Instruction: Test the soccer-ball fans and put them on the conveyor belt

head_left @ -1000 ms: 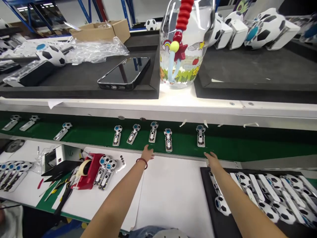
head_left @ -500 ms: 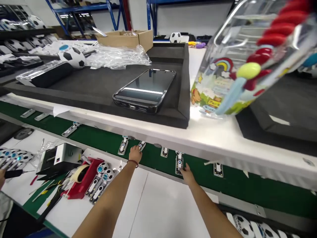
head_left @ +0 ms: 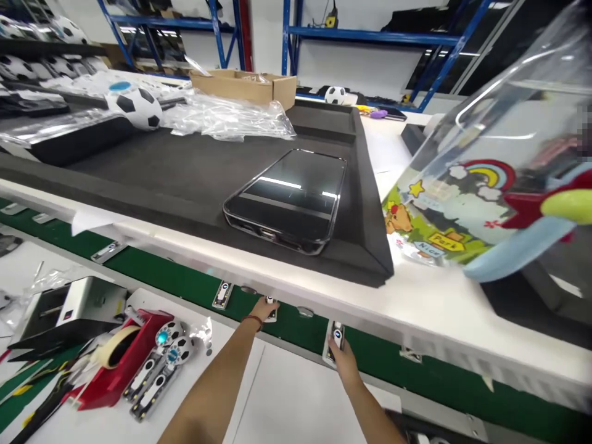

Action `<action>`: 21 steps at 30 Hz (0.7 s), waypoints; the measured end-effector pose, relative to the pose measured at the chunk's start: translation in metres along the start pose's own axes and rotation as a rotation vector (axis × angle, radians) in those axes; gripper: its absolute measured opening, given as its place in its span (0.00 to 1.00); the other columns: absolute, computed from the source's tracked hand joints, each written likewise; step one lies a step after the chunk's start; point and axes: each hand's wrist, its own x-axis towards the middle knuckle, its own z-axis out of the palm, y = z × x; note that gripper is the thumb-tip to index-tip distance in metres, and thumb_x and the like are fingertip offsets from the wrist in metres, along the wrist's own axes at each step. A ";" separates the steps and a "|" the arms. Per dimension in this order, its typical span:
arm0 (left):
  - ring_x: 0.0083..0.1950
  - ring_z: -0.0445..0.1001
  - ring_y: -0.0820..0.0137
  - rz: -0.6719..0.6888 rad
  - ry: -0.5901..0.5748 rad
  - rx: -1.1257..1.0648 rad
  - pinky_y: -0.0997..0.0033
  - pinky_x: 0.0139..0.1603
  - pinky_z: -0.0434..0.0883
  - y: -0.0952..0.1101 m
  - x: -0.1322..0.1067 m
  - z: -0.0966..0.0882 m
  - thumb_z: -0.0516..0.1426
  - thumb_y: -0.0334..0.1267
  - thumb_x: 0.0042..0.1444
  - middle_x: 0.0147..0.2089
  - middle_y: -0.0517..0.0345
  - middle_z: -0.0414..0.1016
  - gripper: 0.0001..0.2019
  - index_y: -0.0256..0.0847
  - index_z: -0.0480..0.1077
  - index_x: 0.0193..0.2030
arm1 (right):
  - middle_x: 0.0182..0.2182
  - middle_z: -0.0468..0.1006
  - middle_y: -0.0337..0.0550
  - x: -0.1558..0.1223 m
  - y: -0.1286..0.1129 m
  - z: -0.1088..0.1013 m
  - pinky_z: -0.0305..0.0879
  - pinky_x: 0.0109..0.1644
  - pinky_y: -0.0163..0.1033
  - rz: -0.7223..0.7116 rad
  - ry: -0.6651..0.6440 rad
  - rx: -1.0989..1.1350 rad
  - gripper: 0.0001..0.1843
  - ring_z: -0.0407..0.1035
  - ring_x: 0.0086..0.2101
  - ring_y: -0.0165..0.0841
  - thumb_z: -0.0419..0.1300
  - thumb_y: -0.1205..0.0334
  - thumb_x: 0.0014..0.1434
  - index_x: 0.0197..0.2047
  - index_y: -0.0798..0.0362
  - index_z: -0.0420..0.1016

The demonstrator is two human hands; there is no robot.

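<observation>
Fingers: the right hand (head_left: 345, 365) has its fingers closed around the lower end of a white plastic piece (head_left: 337, 340), apparently pinching it. The left hand (head_left: 264, 310) has its fingers curled over a second white piece (head_left: 271, 314). That piece is mostly hidden, so I cannot tell whether they grip it.

Things: both pieces are at the green conveyor belt (head_left: 296, 325), just below the white bench edge (head_left: 416, 320). A third white piece (head_left: 222, 295) lies on the belt left of the hands, untouched. Nearer the person, a red tape dispenser (head_left: 108, 385) sits beside two soccer-ball-topped pieces (head_left: 157, 376).

Handling: pinching each piece by its flat sides, fingertips clear of the ball-shaped head, should keep it steady and away from the bench edge.

Change: compared with the earlier frame, the hands sit closer together on the belt, and the left hand now covers more of its piece. The view has dropped closer to the bench, so the smartphone looks larger.

Rest: the smartphone (head_left: 287, 200) lies on a black foam tray (head_left: 185, 166). A printed clear plastic jar (head_left: 444, 209) tilts at the right, and a cardboard box (head_left: 243, 86) stands beyond.
</observation>
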 end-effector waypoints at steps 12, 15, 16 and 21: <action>0.44 0.70 0.63 0.172 -0.589 -0.483 0.64 0.45 0.65 0.007 -0.231 -0.015 0.64 0.43 0.41 0.50 0.51 0.67 0.35 0.48 0.55 0.56 | 0.38 0.75 0.40 -0.178 -0.027 -0.050 0.65 0.41 0.44 -0.249 -0.132 0.614 0.30 0.70 0.38 0.39 0.66 0.50 0.41 0.47 0.42 0.61; 0.34 0.72 0.65 0.137 -0.702 -0.639 0.66 0.34 0.67 0.033 -0.265 -0.025 0.62 0.52 0.41 0.43 0.52 0.69 0.28 0.45 0.62 0.48 | 0.43 0.73 0.42 -0.212 -0.046 -0.052 0.64 0.43 0.48 -0.174 -0.228 0.757 0.31 0.69 0.40 0.42 0.64 0.42 0.41 0.47 0.41 0.63; 0.32 0.72 0.64 0.100 -0.693 -0.679 0.67 0.31 0.67 0.040 -0.273 -0.026 0.59 0.57 0.42 0.41 0.51 0.70 0.26 0.42 0.65 0.44 | 0.43 0.73 0.43 -0.222 -0.051 -0.054 0.64 0.42 0.49 -0.136 -0.247 0.785 0.30 0.69 0.40 0.43 0.62 0.39 0.41 0.47 0.42 0.64; 0.21 0.69 0.69 -0.149 -0.491 -0.668 0.73 0.23 0.64 0.039 -0.303 -0.026 0.48 0.62 0.48 0.22 0.51 0.71 0.29 0.32 0.68 0.24 | 0.32 0.75 0.44 -0.259 -0.058 -0.060 0.64 0.39 0.47 -0.191 -0.309 0.792 0.26 0.70 0.33 0.42 0.55 0.38 0.47 0.43 0.48 0.67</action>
